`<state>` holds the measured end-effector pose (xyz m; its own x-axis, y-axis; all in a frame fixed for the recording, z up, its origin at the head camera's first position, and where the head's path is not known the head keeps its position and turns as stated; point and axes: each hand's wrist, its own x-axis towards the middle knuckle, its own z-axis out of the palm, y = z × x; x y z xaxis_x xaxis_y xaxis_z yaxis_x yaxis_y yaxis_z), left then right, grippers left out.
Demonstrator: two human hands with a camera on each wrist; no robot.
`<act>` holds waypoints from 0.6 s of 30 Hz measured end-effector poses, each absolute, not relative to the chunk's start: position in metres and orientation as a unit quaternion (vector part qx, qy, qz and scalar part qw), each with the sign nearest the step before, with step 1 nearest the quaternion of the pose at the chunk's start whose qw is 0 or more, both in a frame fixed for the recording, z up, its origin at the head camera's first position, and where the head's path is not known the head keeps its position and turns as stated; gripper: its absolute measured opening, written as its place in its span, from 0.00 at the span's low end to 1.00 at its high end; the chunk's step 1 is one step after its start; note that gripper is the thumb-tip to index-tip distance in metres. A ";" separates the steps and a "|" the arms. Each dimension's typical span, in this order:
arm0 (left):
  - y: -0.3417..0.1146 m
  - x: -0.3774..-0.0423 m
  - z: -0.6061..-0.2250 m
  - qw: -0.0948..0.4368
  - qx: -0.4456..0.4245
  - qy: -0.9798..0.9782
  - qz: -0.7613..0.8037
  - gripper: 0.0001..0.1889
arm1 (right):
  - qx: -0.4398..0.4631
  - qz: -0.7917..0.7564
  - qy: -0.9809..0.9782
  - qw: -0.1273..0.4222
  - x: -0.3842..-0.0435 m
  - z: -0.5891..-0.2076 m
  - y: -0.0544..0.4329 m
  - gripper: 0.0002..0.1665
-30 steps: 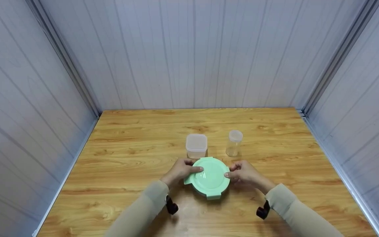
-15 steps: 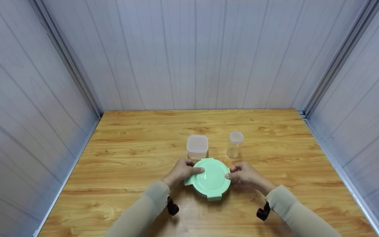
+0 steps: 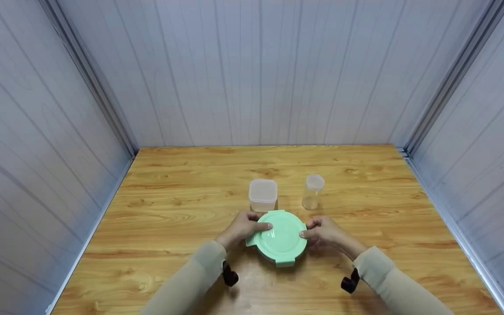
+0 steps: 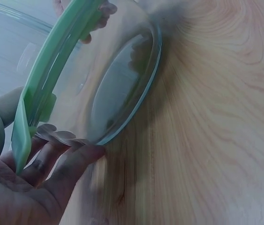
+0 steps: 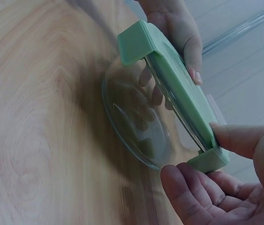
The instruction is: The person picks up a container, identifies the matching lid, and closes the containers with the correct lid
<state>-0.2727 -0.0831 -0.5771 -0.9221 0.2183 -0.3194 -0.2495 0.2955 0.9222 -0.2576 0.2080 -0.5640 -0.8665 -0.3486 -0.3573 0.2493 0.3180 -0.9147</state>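
A round glass food container (image 4: 136,89) with a mint-green lid (image 3: 281,238) sits on the wooden table between both hands. My left hand (image 3: 245,226) holds its left side, the thumb over the lid and the fingers against the glass below. Beside that palm, the left latch (image 4: 22,133) sticks outward from the lid. At the opposite side, my right hand (image 3: 328,232) has its thumb on the lid's edge and its curled fingers under the right latch (image 5: 210,160), which is folded down. The front latch (image 3: 285,263) also points down over the rim.
Just behind the container stands a small square plastic box (image 3: 263,194) with a translucent lid. Farther right is a clear cylindrical jar (image 3: 313,192) with a whitish cap. Pale panel walls (image 3: 252,74) enclose the wooden table (image 3: 169,183) at the back and sides.
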 end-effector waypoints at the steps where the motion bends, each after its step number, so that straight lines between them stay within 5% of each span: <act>1: -0.083 -0.272 -0.577 0.197 -0.010 0.782 0.592 0.14 | -0.028 -0.579 0.773 0.257 -0.258 -0.563 0.208 0.09; 18: -0.088 -0.269 -0.574 0.170 0.031 0.811 0.559 0.20 | -0.056 -0.504 0.837 0.206 -0.266 -0.548 0.197 0.31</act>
<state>-0.2692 -0.0882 -0.5736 -0.9402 0.2397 -0.2418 -0.1408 0.3728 0.9172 -0.2656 0.1969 -0.5482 -0.9090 -0.3009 -0.2883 0.1137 0.4865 -0.8662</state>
